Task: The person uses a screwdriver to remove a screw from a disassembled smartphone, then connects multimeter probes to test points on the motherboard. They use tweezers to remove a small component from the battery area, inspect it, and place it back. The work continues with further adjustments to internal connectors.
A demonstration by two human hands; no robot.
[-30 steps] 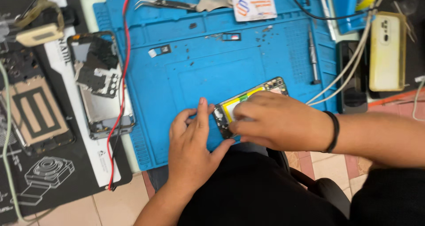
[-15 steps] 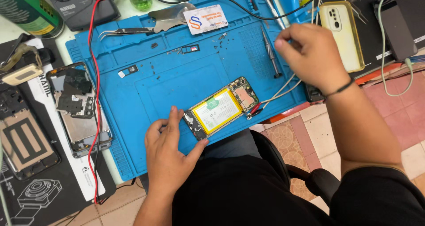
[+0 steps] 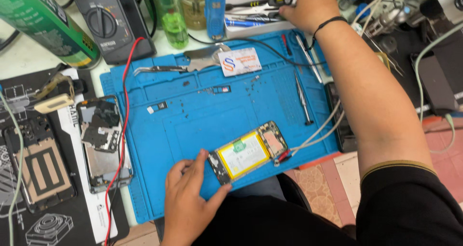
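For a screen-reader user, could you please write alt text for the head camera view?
The left hand steadies an opened phone with a yellow battery on a blue mat, while the right hand reaches to a tool tray at the back. A second opened phone, a red wire, a multimeter and bottles lie around.

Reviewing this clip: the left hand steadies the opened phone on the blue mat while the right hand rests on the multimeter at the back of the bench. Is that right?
Not quite. The head view shows the right hand reaching into the white tray of tools at the back, not resting on the multimeter, which sits untouched further left. The rest holds: the left hand steadies the opened phone on the blue mat.
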